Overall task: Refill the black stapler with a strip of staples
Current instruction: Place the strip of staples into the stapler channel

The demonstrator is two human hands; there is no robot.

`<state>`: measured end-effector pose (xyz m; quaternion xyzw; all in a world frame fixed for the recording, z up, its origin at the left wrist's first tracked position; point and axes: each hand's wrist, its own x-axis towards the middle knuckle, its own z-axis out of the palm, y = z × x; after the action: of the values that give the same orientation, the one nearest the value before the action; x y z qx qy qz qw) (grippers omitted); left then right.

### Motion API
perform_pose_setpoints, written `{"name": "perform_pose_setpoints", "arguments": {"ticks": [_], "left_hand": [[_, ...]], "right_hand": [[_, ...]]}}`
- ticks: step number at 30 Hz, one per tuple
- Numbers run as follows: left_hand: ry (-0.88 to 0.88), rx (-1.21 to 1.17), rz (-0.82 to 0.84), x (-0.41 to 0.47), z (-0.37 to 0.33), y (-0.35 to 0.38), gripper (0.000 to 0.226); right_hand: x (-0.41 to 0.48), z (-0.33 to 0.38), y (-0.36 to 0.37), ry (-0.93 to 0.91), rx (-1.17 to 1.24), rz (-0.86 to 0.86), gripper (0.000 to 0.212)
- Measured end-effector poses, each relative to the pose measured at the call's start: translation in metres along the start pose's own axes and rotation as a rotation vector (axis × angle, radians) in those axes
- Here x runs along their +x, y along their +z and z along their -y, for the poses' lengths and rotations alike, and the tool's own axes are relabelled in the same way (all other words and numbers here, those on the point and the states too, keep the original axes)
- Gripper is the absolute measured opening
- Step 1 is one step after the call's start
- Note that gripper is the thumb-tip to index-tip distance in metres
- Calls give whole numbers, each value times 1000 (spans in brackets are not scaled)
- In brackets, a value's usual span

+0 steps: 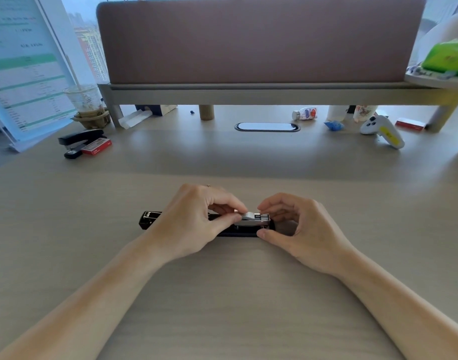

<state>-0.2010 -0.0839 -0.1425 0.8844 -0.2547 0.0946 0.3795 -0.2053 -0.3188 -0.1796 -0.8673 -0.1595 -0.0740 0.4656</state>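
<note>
A black stapler (150, 219) lies opened flat on the desk in front of me, its lid end sticking out to the left and its metal magazine (259, 220) showing on the right. My left hand (194, 224) covers the stapler's middle and pinches a silvery strip of staples (247, 215) between thumb and forefinger, tilted over the magazine. My right hand (298, 229) grips the stapler's right end, thumb on the near side, fingers behind it.
A second black stapler (77, 141) and a red staple box (96, 148) sit at the back left near a plastic cup (86, 100). A white controller (381, 129), small bottle (304, 113) and another red box (410, 124) lie back right under the shelf (248, 93).
</note>
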Motion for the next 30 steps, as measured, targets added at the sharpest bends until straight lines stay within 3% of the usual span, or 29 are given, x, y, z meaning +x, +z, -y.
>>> {"name": "perform_pose_setpoints", "arguments": {"ticks": [15, 20, 30], "left_hand": [[101, 155, 63, -1, 4, 4, 18], [-8, 162, -41, -11, 14, 1, 9], [-9, 180, 12, -8, 10, 5, 11]], "right_hand": [[0, -3, 2, -11, 13, 2, 31], [1, -4, 2, -13, 28, 5, 31], [0, -3, 2, -9, 22, 4, 31]]}}
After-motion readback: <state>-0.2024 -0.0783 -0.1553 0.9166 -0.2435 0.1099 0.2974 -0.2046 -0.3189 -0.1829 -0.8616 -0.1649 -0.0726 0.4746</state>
